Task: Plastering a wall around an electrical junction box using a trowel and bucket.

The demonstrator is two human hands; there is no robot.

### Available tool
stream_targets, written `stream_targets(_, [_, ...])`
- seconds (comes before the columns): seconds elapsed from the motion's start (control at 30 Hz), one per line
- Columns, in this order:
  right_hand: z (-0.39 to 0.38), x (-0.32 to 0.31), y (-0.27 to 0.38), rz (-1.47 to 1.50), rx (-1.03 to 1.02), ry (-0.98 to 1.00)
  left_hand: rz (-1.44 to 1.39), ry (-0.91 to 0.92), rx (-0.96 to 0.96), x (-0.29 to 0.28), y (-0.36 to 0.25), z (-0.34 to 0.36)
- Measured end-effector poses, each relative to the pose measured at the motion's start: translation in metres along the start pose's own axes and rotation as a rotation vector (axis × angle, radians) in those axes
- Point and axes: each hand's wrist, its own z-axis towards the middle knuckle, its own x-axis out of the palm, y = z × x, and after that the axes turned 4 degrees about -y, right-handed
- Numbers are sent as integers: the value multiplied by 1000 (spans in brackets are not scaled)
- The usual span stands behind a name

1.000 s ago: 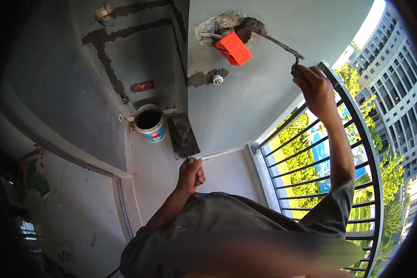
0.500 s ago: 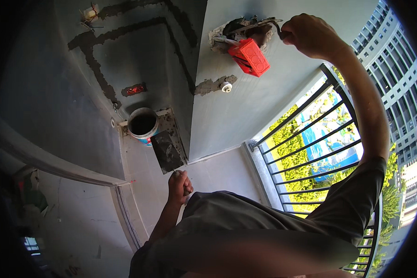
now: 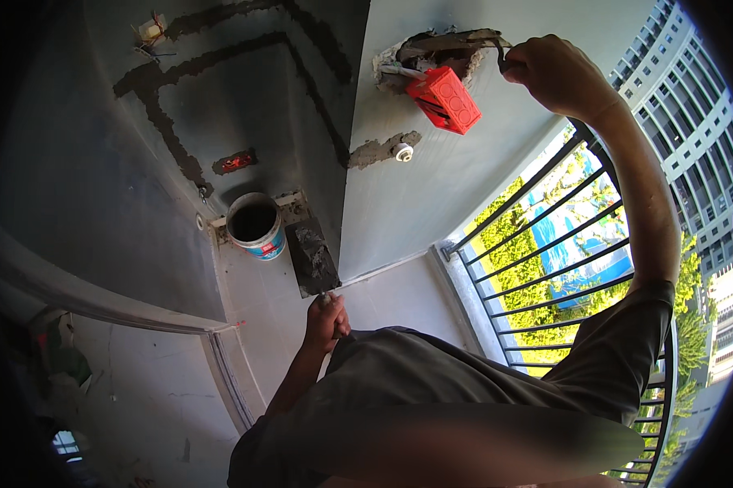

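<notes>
My right hand (image 3: 558, 75) is raised at the upper right, its fingers closed round the handle of a small trowel (image 3: 474, 39). The trowel's blade lies across the top of a rough hole (image 3: 466, 65) broken in the grey wall. From this hole a red electrical junction box (image 3: 446, 99) hangs out, tilted, beside a pale conduit (image 3: 401, 71). Low in the middle, my left hand (image 3: 327, 319) grips the near end of a dark rectangular mortar board (image 3: 311, 254). Some wet grey mortar (image 3: 321, 262) sits on the board; its handle is mostly hidden by my fingers.
A bucket (image 3: 256, 221) stands on the pale floor beyond the board. Mortar-filled channels (image 3: 167, 122) and another red box (image 3: 236, 161) mark the left wall. A white pipe fitting (image 3: 402, 152) juts from the near wall. At right runs a dark balcony railing (image 3: 545, 254).
The trowel blade has shifted and now lies flatter along the hole's upper edge. My left hand and the mortar board have moved slightly right, showing more of the bucket.
</notes>
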Motion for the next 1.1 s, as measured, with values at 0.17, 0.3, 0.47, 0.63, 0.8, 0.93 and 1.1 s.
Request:
stream_targets(0.17, [4, -5, 4, -50, 41, -29, 22, 10, -5, -4, -13, 4])
stream_targets(0.3, [-6, -4, 19, -51, 110, -2, 18, 9, 10, -7, -16, 2])
stream_targets(0.47, [-44, 53, 35, 46, 187, -89, -4, 38, -4, -8, -23, 4])
stream_targets(0.63, [-38, 39, 50, -66, 253, -139, -3, 83, -41, -22, -32, 12])
stream_targets(0.8, [-49, 60, 60, -9, 304, -215, 53, 107, -14, -26, -34, 18])
stream_targets(0.93, [-58, 70, 67, 43, 386, -268, 48, 123, -51, -40, -31, 19])
stream_targets(1.1, [-63, 70, 50, 129, 330, -295, 62, 74, -26, -48, -37, 18])
